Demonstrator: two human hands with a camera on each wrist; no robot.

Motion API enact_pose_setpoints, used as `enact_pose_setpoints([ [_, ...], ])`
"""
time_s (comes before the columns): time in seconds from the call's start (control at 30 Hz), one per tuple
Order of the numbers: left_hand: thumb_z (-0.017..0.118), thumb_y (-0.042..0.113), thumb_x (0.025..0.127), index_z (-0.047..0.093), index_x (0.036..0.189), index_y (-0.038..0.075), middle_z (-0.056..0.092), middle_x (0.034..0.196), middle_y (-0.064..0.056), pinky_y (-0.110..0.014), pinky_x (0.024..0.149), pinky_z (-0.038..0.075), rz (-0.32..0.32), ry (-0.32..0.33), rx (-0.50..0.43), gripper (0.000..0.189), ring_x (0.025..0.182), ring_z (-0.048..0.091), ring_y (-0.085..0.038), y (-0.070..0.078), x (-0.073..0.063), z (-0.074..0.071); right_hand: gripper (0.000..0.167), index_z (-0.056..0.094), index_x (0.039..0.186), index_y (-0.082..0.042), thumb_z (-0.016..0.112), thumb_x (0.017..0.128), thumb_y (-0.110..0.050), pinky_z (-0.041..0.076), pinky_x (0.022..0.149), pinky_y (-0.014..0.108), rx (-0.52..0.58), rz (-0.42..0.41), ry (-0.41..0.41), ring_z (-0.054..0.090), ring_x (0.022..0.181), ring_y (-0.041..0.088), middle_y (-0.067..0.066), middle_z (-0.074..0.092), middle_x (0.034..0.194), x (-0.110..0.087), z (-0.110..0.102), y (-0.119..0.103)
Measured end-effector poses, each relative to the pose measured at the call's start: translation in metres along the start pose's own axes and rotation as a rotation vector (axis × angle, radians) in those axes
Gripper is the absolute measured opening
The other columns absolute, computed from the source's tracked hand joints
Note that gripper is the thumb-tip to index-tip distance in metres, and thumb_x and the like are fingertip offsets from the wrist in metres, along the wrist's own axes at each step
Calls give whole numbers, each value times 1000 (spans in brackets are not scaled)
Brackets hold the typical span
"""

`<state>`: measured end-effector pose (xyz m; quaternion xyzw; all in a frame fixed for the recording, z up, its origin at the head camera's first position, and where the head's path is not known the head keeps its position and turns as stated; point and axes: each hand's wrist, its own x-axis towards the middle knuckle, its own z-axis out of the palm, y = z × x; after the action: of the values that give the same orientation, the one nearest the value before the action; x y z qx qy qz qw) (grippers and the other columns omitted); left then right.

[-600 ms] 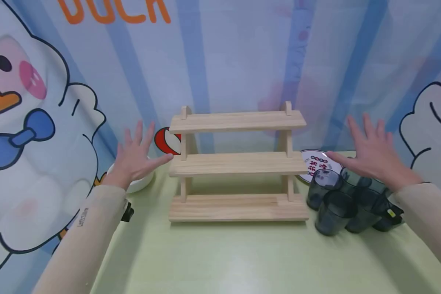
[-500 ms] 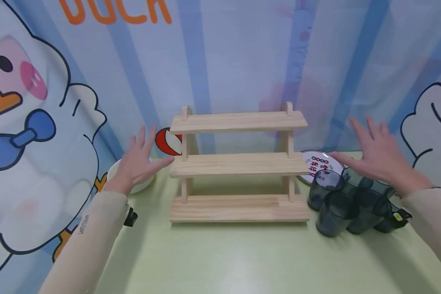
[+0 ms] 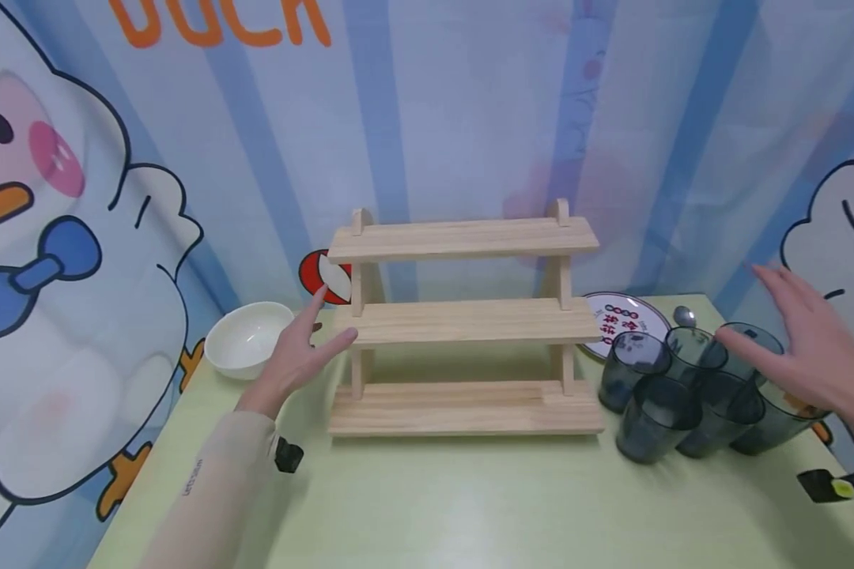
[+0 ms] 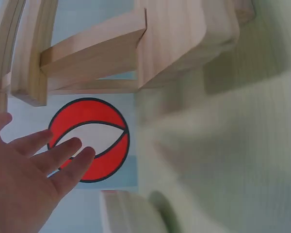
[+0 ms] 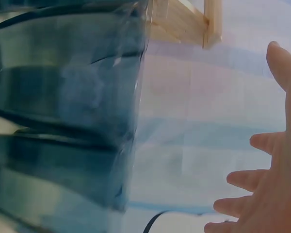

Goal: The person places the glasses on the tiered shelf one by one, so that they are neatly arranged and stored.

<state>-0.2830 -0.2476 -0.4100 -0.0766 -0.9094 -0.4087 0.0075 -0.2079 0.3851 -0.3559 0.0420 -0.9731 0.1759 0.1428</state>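
A three-tier wooden shelf (image 3: 462,322) stands mid-table against the curtain. At its left end is my left hand (image 3: 288,367), fingers spread and holding nothing; the thumb tip overlaps the middle tier, and I cannot tell if it touches. In the left wrist view the fingers (image 4: 63,158) are extended beside the shelf frame (image 4: 94,46). On the right, several dark see-through cups (image 3: 658,419) stand upright in a cluster. My right hand (image 3: 814,348) hovers over the cluster's right side, thumb apart from the fingers. The right wrist view has the cups (image 5: 63,82) apart from that hand (image 5: 276,179).
A white bowl (image 3: 249,340) sits left of the shelf, near the table's left edge. Behind the cups lie a round plate with red markings (image 3: 626,320) and a spoon (image 3: 684,316). A duck-print curtain (image 3: 462,103) hangs behind the pale green table (image 3: 462,498).
My left hand has moved right and down toward the shelf, uncovering the bowl. The right hand has moved right and down over the cups, bringing the spoon into view.
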Motion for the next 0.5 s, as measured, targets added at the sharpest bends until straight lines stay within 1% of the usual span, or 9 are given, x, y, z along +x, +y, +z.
enact_pose_setpoints([
  [0.13,63,69,95,9,167,47,24,173,-9,-67,114,38,-41,-20,-103,93,149,39,-45,-4,3,7,99,-1,167,0,61,104,-44,6,117,79,19,45,19,-1,155,56,34,-5,170,-15,2,12],
  [0.27,67,66,94,13,168,41,27,171,-10,-63,114,40,-55,-30,-148,95,146,41,-44,-8,5,13,96,0,166,2,59,105,-43,9,117,78,34,78,48,3,154,58,36,-2,169,-30,10,26],
  [0.4,72,63,92,15,169,37,25,173,-6,-60,116,39,-62,-38,-184,99,149,39,-37,-10,9,20,94,2,165,6,57,106,-44,11,116,78,60,115,70,7,152,60,39,3,167,-44,23,40],
  [0.5,74,63,90,16,168,39,26,172,-3,-58,118,38,-66,-34,-206,100,152,37,-32,-11,12,24,93,0,164,8,54,108,-43,11,116,79,103,157,76,6,152,61,39,0,167,-54,33,49],
])
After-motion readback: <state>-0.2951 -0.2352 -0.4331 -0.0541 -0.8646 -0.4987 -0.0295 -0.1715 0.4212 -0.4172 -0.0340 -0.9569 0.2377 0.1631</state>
